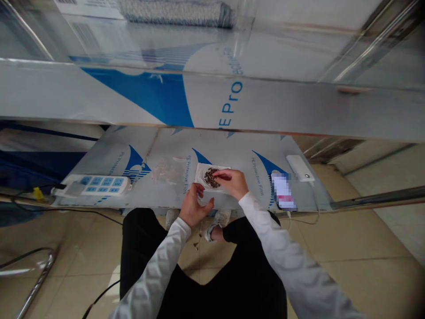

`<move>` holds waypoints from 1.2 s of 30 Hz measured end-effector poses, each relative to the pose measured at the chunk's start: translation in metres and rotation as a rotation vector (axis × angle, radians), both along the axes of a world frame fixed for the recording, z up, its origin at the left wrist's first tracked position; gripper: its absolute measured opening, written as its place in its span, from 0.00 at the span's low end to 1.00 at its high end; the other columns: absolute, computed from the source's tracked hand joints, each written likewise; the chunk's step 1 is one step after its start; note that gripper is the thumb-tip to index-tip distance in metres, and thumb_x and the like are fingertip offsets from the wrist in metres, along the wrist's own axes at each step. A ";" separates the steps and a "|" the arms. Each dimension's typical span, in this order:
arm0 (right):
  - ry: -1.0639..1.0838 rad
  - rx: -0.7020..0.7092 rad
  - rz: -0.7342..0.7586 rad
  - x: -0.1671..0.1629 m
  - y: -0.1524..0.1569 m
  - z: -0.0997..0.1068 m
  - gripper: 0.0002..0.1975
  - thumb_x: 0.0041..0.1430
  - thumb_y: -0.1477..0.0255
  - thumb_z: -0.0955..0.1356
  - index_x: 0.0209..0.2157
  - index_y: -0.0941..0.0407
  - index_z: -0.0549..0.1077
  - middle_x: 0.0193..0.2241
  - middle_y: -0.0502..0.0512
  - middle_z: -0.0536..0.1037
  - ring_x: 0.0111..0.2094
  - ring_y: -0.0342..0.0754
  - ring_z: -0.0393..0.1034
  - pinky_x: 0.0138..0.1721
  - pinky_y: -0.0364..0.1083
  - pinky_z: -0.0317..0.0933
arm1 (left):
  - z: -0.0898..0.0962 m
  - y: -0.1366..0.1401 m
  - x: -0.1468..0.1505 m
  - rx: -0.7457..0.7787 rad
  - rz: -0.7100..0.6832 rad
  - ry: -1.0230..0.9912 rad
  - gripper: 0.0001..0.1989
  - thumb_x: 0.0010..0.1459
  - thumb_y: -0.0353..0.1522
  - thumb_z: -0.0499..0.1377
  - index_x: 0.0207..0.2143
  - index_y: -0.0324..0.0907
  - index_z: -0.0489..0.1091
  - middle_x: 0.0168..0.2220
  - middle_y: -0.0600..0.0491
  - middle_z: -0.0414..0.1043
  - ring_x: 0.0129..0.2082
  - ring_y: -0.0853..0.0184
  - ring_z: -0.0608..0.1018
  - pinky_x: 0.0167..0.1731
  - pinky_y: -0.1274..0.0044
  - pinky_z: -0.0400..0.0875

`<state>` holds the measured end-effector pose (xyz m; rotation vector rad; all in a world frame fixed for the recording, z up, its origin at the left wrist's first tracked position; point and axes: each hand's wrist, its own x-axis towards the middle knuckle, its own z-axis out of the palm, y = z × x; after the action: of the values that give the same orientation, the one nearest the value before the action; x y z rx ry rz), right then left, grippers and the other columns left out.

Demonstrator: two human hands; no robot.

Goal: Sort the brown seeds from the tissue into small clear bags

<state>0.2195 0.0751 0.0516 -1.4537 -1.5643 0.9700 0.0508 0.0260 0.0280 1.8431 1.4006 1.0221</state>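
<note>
A heap of small brownish metal pieces (210, 178), perhaps screws, lies in a shallow white dish or wrapper (201, 169) on the lower shelf. My right hand (234, 181) reaches over its right side, thumb and fingertips pinched together at the heap; anything between them is too small to make out. Just left of and nearer than the dish, my left hand (193, 206) hovers at the shelf's front edge. Its fingers are curled, the thumb stands apart, and nothing shows in it. A crumpled clear plastic bag (165, 172) lies farther left.
On the film-covered lower shelf (226, 148) are a white power strip (106, 184) at left, a phone (283, 192) and a white box-shaped device (299, 167) with cable at right. An upper shelf (285, 104) overhangs, bearing a grey fluffy roll (175, 13). Small metal pieces (195, 245) lie on the floor.
</note>
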 end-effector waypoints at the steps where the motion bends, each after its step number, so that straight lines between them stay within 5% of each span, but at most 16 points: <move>1: 0.116 -0.048 0.065 -0.003 -0.010 0.012 0.10 0.48 0.72 0.71 0.35 0.58 0.79 0.33 0.54 0.82 0.34 0.46 0.77 0.39 0.43 0.69 | 0.002 0.000 0.003 0.008 -0.012 0.005 0.17 0.47 0.35 0.61 0.37 0.43 0.57 0.32 0.55 0.65 0.31 0.66 0.72 0.35 0.72 0.67; 4: 0.304 -0.198 0.203 -0.011 -0.032 0.040 0.11 0.44 0.71 0.73 0.33 0.58 0.79 0.31 0.54 0.82 0.32 0.47 0.77 0.37 0.45 0.70 | 0.008 -0.001 0.013 0.015 -0.055 -0.025 0.18 0.46 0.33 0.61 0.38 0.43 0.57 0.34 0.53 0.67 0.34 0.64 0.73 0.37 0.70 0.68; 7: 0.251 -0.236 0.217 -0.013 -0.041 0.053 0.09 0.44 0.73 0.72 0.31 0.58 0.79 0.29 0.54 0.82 0.31 0.47 0.77 0.37 0.45 0.70 | 0.016 -0.005 0.020 0.023 -0.070 -0.084 0.18 0.44 0.31 0.61 0.38 0.43 0.58 0.35 0.51 0.68 0.36 0.63 0.74 0.37 0.70 0.69; 16: -0.078 -0.038 0.200 -0.012 -0.055 0.073 0.06 0.49 0.77 0.70 0.31 0.58 0.79 0.29 0.54 0.82 0.30 0.46 0.77 0.36 0.43 0.70 | 0.029 -0.014 0.024 0.071 -0.046 -0.152 0.18 0.43 0.28 0.61 0.37 0.43 0.59 0.34 0.52 0.69 0.34 0.64 0.75 0.36 0.72 0.69; 25: -0.773 0.142 0.303 -0.021 -0.072 0.100 0.09 0.56 0.79 0.67 0.36 0.57 0.79 0.35 0.57 0.78 0.36 0.48 0.74 0.40 0.45 0.66 | 0.036 -0.020 0.029 0.137 -0.047 -0.120 0.18 0.44 0.32 0.61 0.37 0.43 0.58 0.33 0.52 0.69 0.33 0.63 0.73 0.34 0.73 0.68; 36: -0.871 0.176 0.309 -0.025 -0.082 0.104 0.10 0.56 0.81 0.66 0.35 0.59 0.78 0.35 0.59 0.77 0.35 0.47 0.73 0.38 0.44 0.65 | 0.037 -0.026 0.035 0.175 0.004 -0.047 0.19 0.42 0.26 0.59 0.38 0.42 0.59 0.35 0.49 0.70 0.35 0.61 0.71 0.35 0.71 0.68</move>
<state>0.1942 -0.0064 0.1558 -1.6305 -2.4779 0.3162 0.0860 0.0003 0.0649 1.9274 1.3242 1.2157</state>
